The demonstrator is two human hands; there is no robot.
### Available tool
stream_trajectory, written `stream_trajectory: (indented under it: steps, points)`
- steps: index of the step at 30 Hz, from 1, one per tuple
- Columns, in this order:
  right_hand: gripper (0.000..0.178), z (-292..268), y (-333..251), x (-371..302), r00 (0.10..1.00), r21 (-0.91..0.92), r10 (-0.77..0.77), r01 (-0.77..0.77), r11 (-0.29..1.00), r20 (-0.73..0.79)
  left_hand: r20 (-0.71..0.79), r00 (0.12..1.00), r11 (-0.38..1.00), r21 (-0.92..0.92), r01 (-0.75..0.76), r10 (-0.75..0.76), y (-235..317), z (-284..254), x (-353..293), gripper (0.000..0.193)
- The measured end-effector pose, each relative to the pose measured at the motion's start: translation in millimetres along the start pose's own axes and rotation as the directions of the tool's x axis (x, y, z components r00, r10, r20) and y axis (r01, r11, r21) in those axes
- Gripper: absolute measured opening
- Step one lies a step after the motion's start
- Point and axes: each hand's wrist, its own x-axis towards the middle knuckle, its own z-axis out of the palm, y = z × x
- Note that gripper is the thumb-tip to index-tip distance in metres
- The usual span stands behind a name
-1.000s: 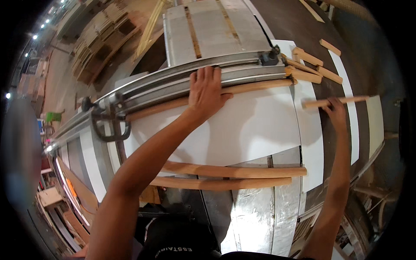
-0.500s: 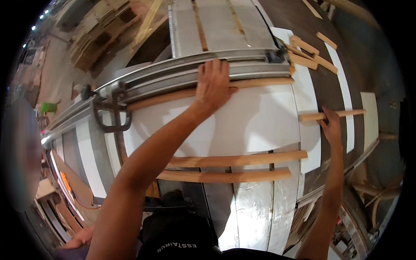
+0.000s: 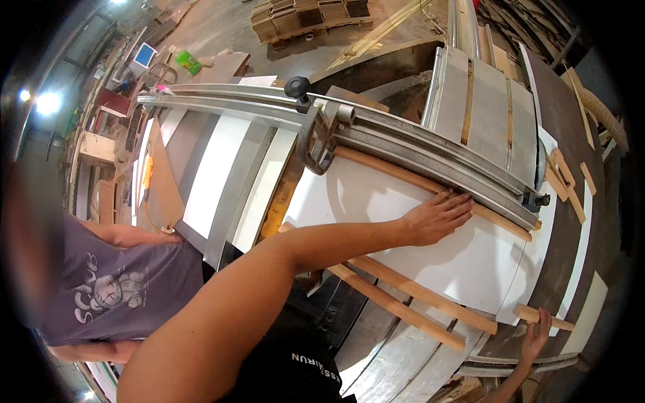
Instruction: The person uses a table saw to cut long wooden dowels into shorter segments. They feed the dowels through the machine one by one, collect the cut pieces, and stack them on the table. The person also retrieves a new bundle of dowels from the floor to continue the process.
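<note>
A long wooden strip (image 3: 376, 168) lies along the metal fence (image 3: 403, 138) on a white board (image 3: 376, 208). My left hand (image 3: 440, 218) rests flat across this strip by the fence, fingers stretched out and pressing rather than wrapped around it. At the right, my right hand (image 3: 535, 336) is closed around a shorter wooden strip (image 3: 527, 312) over the dark table. Two more long strips, an inner one (image 3: 430, 295) and an outer one (image 3: 403, 312), lie side by side along the white board's near edge. A metal stop (image 3: 319, 138) sits on the fence.
Several short wood pieces (image 3: 568, 181) lie on the dark tabletop (image 3: 554, 275) at the right. Beyond the fence is a slotted metal table (image 3: 487, 114). Another person (image 3: 121, 275) stands close at my left. Stacked brown sheets (image 3: 306, 17) lie on the floor behind.
The view has swung left, bringing another person into sight. My left fingers, earlier curled up onto the fence, now lie flatter on the strip. My right hand keeps hold of the shorter strip.
</note>
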Motion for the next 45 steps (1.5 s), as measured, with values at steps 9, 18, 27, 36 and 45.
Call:
stream_trajectory:
  steps: [9, 18, 27, 36, 45]
  points:
    - [0.036, -8, -113, 75, 0.992, 0.189, 0.111, -0.119, 0.975, 0.056, 0.461, 0.887, 0.953, -0.276, 0.122, 0.020, 84, -33, 5, 0.021]
    - [0.036, 161, -313, 152, 0.995, -0.074, -0.032, 0.039, 0.996, 0.094, 0.072, 0.997, 0.817, -0.577, 0.018, 0.029, 105, -71, -34, 0.038]
    - [0.036, 161, -323, 150, 0.970, 0.075, -0.103, 0.122, 0.990, -0.219, 0.389, 0.901, 0.966, -0.090, 0.242, -0.190, -58, -62, 19, 0.095]
    - [0.049, 82, -106, 127, 0.898, -0.135, 0.215, -0.285, 0.949, -0.385, 0.314, 0.922, 0.973, 0.049, 0.225, -0.228, -69, -49, 22, 0.089]
    - [0.054, 161, -285, 161, 0.639, 0.983, 0.761, -0.184, 0.012, 0.110, 0.266, 0.936, 0.971, -0.010, 0.240, -0.229, -75, -61, 17, 0.083]
